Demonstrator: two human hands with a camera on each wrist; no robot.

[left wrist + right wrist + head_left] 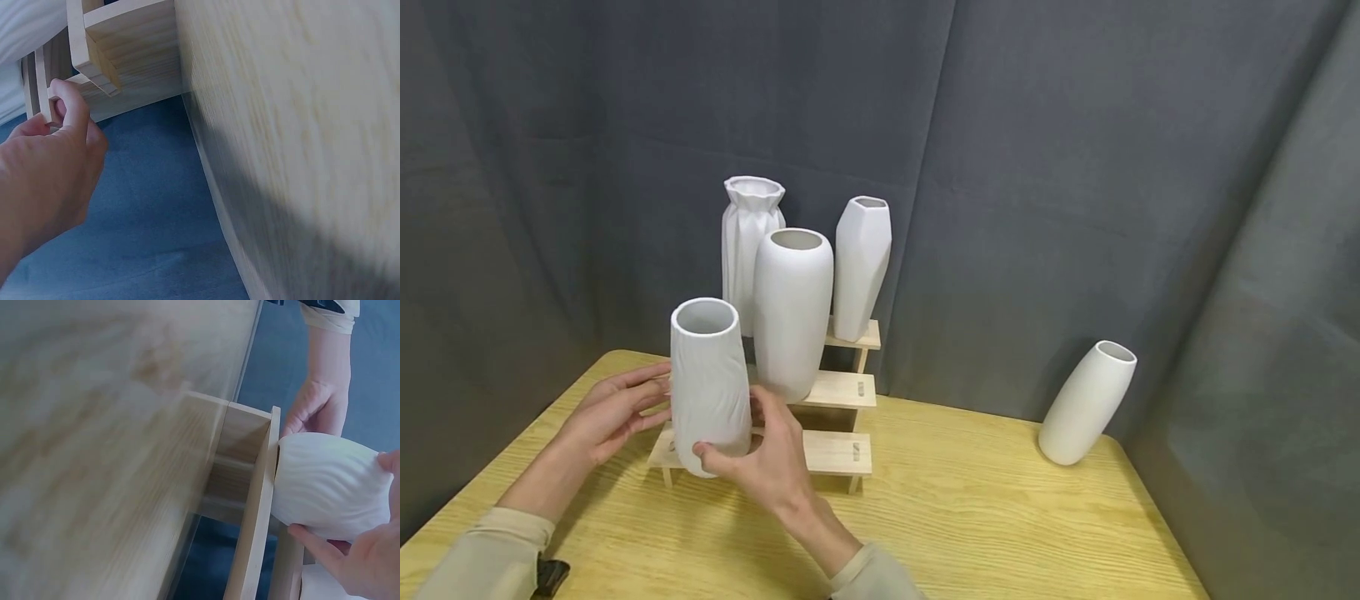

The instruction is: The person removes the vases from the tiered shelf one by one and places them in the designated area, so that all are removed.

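Note:
A white vase with wavy relief [711, 392] stands upright at the left end of the lowest step [831, 452] of a wooden stand. My right hand [771, 458] grips it low on its right side, thumb across the front. In the right wrist view, the base of the vase is right at the step's plank. Beside the vase's left side is my left hand [613, 408], fingers loosely extended and fingertips at its wall. On the middle step [842, 389], just behind, stands a smooth rounded vase [793, 317].
A pleated vase with a ruffled rim [752, 250] and a faceted vase [862, 267] stand at the back, the faceted one on the top step [868, 335]. Far right on the wooden table [970, 517], a smooth vase [1086, 404] stands near the grey curtain [1037, 208].

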